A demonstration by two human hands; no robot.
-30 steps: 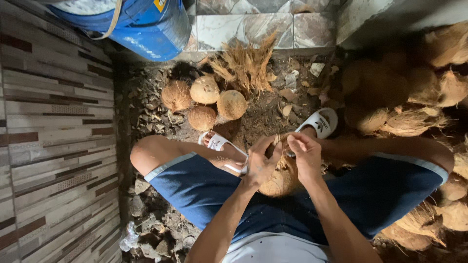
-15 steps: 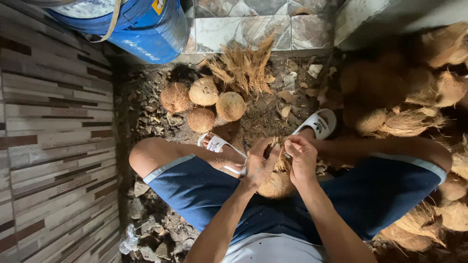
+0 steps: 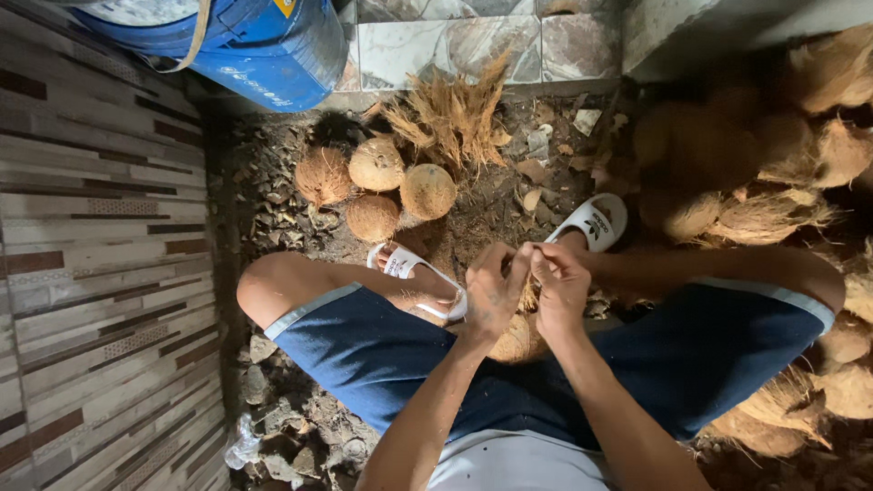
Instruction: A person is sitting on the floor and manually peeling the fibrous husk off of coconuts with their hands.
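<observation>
Label: one. I see a small yellow label (image 3: 285, 6) on the side of the blue drum (image 3: 264, 50) at the top left, cut off by the upper edge, its shape only partly visible. Packages, signs, screens: I see none.

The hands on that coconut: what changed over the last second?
Both hands, left and right, rose slightly and closed together, pulling husk fibre up off the coconut between the knees. The four peeled coconuts, the slippers and the blue barrel stayed put.
</observation>
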